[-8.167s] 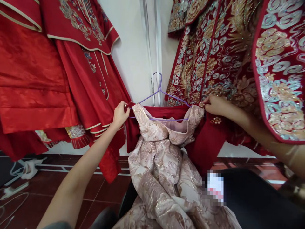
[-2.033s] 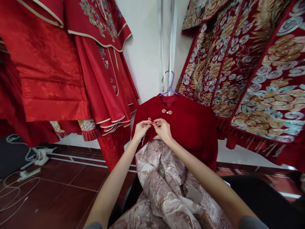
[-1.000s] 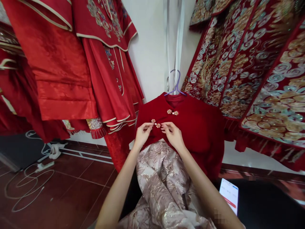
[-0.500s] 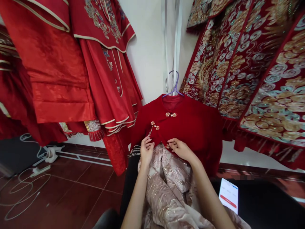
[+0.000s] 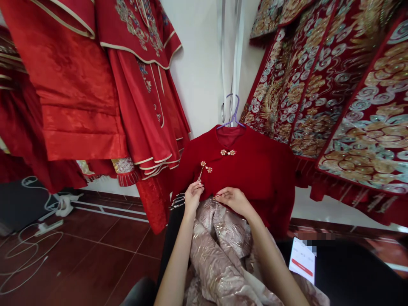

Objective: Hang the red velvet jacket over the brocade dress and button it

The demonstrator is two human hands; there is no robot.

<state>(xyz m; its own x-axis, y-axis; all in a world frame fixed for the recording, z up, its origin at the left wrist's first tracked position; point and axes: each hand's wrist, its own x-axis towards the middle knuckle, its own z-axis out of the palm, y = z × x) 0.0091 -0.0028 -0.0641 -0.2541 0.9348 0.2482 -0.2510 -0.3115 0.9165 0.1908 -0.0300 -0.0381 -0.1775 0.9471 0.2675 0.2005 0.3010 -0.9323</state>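
Observation:
A red jacket hangs in front of me on a purple hanger. Near its neck is a beaded clasp, and lower left a flower-shaped clasp with a beaded strand. My left hand pinches the jacket's front edge at the lower end of that strand. My right hand has thumb and fingers closed on the jacket's lower front edge, by a small ornament mostly hidden under the fingertips. Shiny pinkish fabric lies bunched beneath both forearms.
Red garments hang at the left, and embroidered garments at the right. A lit phone lies on a black surface at right. White cables and a power strip lie on the tiled floor.
My right hand has moved left with the jacket's edge, closer to my left hand. The view has shifted slightly.

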